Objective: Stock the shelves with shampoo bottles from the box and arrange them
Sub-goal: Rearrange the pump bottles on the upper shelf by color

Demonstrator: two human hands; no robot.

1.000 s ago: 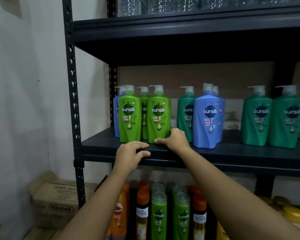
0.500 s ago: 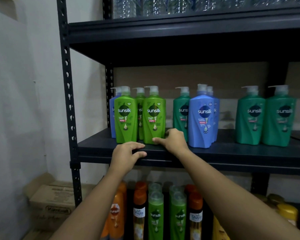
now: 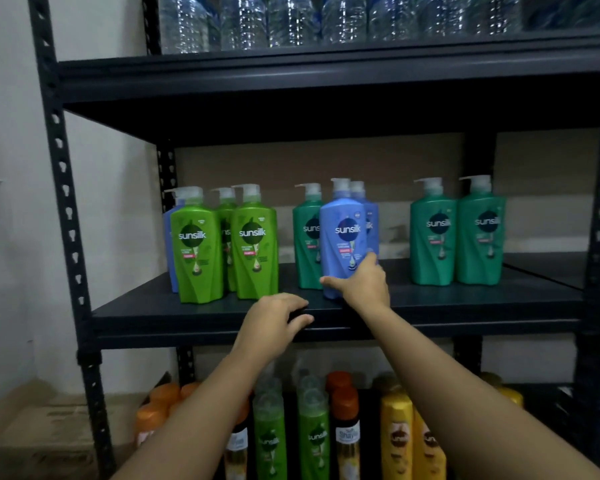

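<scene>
Your right hand (image 3: pixel 362 284) left the base of the light green pump bottle (image 3: pixel 255 245), where it had rested a second ago, and moved right to the front blue pump bottle (image 3: pixel 343 237). There it took hold low on the bottle, thumb across the front near the base and fingers round the right side. The green bottle stood free of your hand. Your left hand (image 3: pixel 274 322) shifted right along the front edge of the middle shelf (image 3: pixel 187 315), fingers curled over the lip. You also tipped your head up and right, so the clear water bottles (image 3: pixel 291 20) on the top shelf came into fuller view.
</scene>
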